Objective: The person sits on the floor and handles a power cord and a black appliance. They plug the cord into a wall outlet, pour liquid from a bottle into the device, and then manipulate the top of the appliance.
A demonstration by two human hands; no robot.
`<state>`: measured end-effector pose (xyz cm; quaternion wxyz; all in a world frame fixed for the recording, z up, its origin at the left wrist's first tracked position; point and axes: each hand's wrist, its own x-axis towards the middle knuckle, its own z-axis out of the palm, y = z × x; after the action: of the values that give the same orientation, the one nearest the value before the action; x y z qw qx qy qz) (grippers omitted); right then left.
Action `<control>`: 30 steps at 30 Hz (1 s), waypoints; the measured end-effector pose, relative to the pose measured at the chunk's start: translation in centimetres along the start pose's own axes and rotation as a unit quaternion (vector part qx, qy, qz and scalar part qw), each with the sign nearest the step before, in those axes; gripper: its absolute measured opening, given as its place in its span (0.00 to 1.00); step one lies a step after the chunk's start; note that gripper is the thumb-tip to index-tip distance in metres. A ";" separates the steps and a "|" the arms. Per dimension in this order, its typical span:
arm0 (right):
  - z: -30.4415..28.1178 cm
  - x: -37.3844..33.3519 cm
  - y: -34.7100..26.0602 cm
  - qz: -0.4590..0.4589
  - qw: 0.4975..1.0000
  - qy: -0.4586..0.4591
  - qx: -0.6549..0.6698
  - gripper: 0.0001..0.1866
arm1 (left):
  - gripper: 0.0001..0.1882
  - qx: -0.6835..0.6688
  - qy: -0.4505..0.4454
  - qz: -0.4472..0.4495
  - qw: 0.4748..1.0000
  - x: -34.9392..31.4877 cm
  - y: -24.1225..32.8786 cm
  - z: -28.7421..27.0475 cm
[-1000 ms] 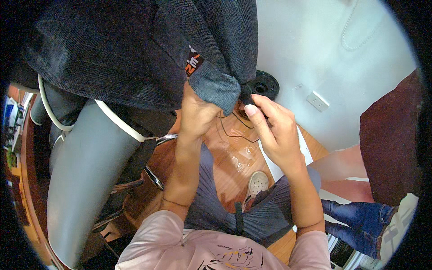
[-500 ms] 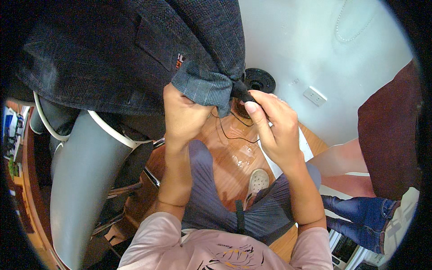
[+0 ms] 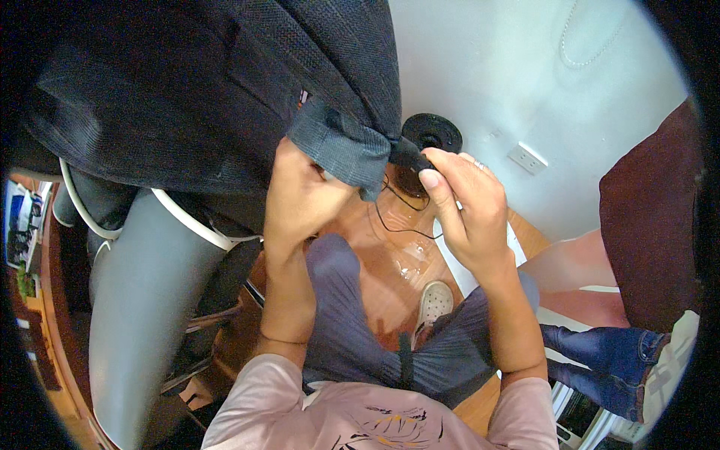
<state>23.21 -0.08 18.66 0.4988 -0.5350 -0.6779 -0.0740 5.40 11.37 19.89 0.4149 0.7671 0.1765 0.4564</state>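
**Head view: both hands at the folded cuff of a dark garment**

Head view. A dark checked garment (image 3: pixel 225 97) fills the upper left of the frame, draped over a grey ironing board (image 3: pixel 142 300) with a white-corded edge. Its turned-back cuff (image 3: pixel 337 146) hangs just above centre, at about 12 o'clock from the person's lap. The left hand (image 3: pixel 300 199) rises from 6 o'clock and meets the cuff from below; its fingers are tucked behind the fabric, so how wide or narrow they stand cannot be told, though the hand presses against the cloth. The right hand (image 3: pixel 465 210) sits at 3 o'clock of the cuff, thumb and forefinger pinched narrow on a small black object (image 3: pixel 409 156) at the cuff's right corner; what that object is cannot be made out. A thin black thread or cord (image 3: pixel 397 217) loops down from the same point toward 6 o'clock. Behind the hands, at 1 o'clock, a round black base (image 3: pixel 431 131) stands on the floor by a white wall (image 3: pixel 540 67) with a socket plate (image 3: pixel 526 157). A pale shoe (image 3: pixel 433 304) rests on the wooden floor (image 3: pixel 375 255) below.

Progress, as a judgement: the cuff is already folded back and both hands are engaged on its corner; the work at that corner appears under way, not finished, with the loose thread not yet dealt with
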 end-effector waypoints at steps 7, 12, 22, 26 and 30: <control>0.5 -0.1 0.3 -0.010 1.000 0.018 0.014 0.10 | 0.08 -0.071 0.047 0.008 0.996 0.0 0.1 1.2; 0.7 0.0 0.3 0.014 0.999 0.011 0.049 0.11 | 0.11 -0.227 0.176 0.031 0.957 -0.4 -3.0 3.0; 0.0 -0.8 1.0 -0.008 0.999 0.030 0.018 0.12 | 0.22 -0.251 0.188 -0.032 0.949 -1.0 -4.3 2.2; 0.3 -0.8 0.9 -0.009 1.000 0.018 -0.001 0.12 | 0.21 -0.112 0.141 0.033 0.983 -1.3 -2.4 3.1; 0.8 -0.8 0.9 -0.038 0.999 0.027 -0.021 0.12 | 0.17 0.000 0.126 0.101 0.987 -0.8 -1.6 3.2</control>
<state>23.38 0.30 17.29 0.5022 -0.5169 -0.6826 -0.1215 7.86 10.25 17.35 0.3410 0.7171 0.1492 0.5893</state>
